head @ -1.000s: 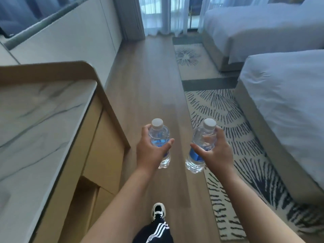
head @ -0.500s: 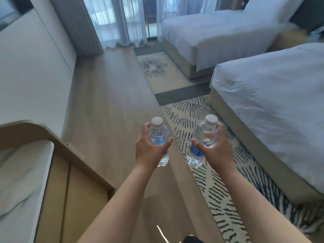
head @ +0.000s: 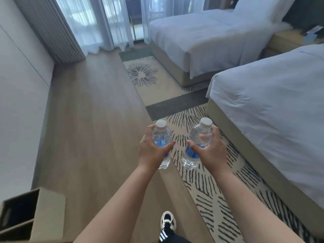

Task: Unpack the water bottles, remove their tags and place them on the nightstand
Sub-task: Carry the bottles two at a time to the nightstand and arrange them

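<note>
Hotel room, wood-plank floor (head: 91, 123) running toward sheer curtains (head: 98, 23) and a glass door at the far end. Cream rug (head: 206, 193) with dark radiating stroke pattern lay alongside two beds: near bed (head: 273, 109) on the right, far bed (head: 206, 39) beyond it, both in smooth white linen on tan upholstered bases. Nightstand (head: 287, 41), light wood, sat between the bed heads at upper right; items on it too blurred to identify. Open-fronted wood cabinet (head: 31, 220) showed at lower left, plain white wall on the left.

Both arms were extended forward, bare forearms, over the floor/rug edge. Left hand (head: 150, 151) gripped the left bottle (head: 162, 137) around its midsection, thumb across the front, bottle roughly upright. Right hand (head: 212, 149) gripped the right bottle (head: 196, 148) the same way, bottle tilted with its cap leaning right and away. Each grip was closed around its bottle, fingers wrapped behind.

Bottles: small clear ribbed plastic, white screw caps, blue labels mostly hidden under the hands. Held just beside each other, not touching, well apart from the nightstand.

One black-and-white sneaker (head: 168, 223) and a striped trouser leg were visible below, on the wood floor.
</note>
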Demonstrator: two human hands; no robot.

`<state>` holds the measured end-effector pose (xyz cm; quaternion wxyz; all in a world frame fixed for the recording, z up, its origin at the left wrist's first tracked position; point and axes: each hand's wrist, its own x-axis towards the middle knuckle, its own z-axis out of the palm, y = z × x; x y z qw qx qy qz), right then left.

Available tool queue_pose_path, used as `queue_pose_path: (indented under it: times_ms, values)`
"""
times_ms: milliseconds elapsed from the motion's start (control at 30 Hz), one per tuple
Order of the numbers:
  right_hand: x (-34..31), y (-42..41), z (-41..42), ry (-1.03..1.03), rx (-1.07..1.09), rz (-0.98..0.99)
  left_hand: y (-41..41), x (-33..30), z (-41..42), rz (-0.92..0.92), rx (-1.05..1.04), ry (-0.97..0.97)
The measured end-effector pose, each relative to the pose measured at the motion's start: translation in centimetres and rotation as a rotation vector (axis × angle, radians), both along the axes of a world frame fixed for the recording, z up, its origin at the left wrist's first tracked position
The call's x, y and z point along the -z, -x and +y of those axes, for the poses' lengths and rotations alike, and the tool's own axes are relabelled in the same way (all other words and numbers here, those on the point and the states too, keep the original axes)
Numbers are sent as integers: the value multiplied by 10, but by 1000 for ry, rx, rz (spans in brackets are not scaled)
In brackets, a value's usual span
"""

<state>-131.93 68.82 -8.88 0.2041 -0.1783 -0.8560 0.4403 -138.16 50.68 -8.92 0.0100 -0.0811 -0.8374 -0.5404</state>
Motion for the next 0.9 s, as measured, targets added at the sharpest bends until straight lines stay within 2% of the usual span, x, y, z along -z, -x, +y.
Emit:
queue_pose_path:
  times_ms: [233, 467, 667, 900]
  values:
    - [-14, 138, 39, -7, 55, 5, 146, -17, 34, 13, 17, 2]
    - [-7, 266, 69, 0, 110, -12, 293, -5, 63, 12, 38, -27]
    - [7, 410, 85, 18, 179, -20, 451, 0, 92, 19, 131, -7]
    - [-10, 558, 118, 71, 326, 3, 617, -21, 136, 21, 261, 6]
